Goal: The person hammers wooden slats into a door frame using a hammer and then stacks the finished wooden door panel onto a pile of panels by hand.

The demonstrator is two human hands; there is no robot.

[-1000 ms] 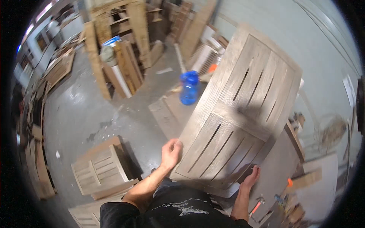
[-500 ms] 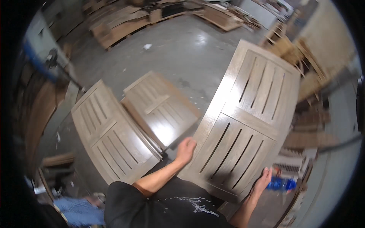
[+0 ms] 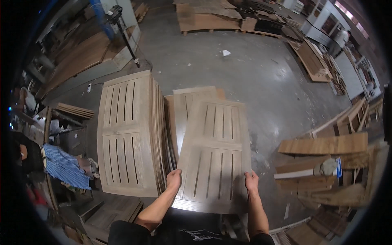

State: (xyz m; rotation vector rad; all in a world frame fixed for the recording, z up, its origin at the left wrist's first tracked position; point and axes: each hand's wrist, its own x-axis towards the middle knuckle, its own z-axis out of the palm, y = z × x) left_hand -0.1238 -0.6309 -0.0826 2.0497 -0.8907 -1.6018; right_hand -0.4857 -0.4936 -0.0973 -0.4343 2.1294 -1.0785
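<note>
Between my hands is a grey-brown slatted wooden door panel (image 3: 212, 147), two sections of narrow slots split by a cross rail. My left hand (image 3: 174, 179) grips its left edge near the lower corner. On the opposite edge, my right hand (image 3: 251, 181) is closed around the side. The panel partly covers a low pile of similar panels (image 3: 183, 96) behind it. Directly left rises a tall stack of matching door panels (image 3: 122, 132), its many layers showing along the right side.
Wooden offcuts and boards (image 3: 322, 145) lie at the right. Far off are pallets of sheet wood (image 3: 210, 20) and a person (image 3: 341, 38). A black stand (image 3: 126, 41) is at upper left. A blue checked cloth (image 3: 65, 165) hangs at the left.
The held panel has swung from the right toward the low pile and now overlaps it. Both hands keep their grip. My view has turned to the right, and the blue bottle has left sight.
</note>
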